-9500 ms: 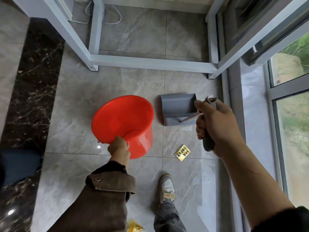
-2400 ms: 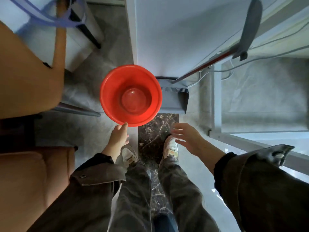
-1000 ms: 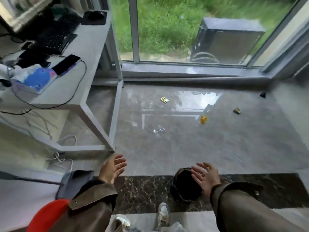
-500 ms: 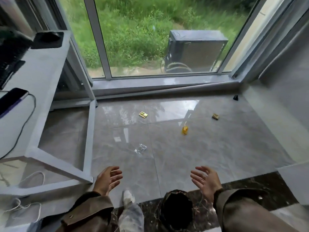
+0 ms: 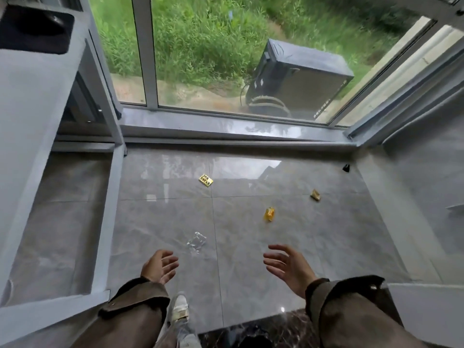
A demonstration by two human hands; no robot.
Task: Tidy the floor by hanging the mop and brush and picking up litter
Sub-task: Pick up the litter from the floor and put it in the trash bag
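Head view: two empty hands (image 5: 286,264), four litter pieces (image 5: 268,214).

Left hand (image 5: 160,267) at lower centre-left of frame, empty, fingers loosely spread and curled, palm turned inward toward right. Right hand (image 5: 286,266) at lower centre-right, empty, fingers splayed, palm facing left. Hands well apart, level with each other. Brown sleeves (image 5: 135,312) on both forearms, cuffs at wrists. One shoe (image 5: 178,310) forward, lower centre.

home office corner: grey desk (image 5: 37,101), tiled floor (image 5: 251,259), big window (image 5: 200,59) onto grass.
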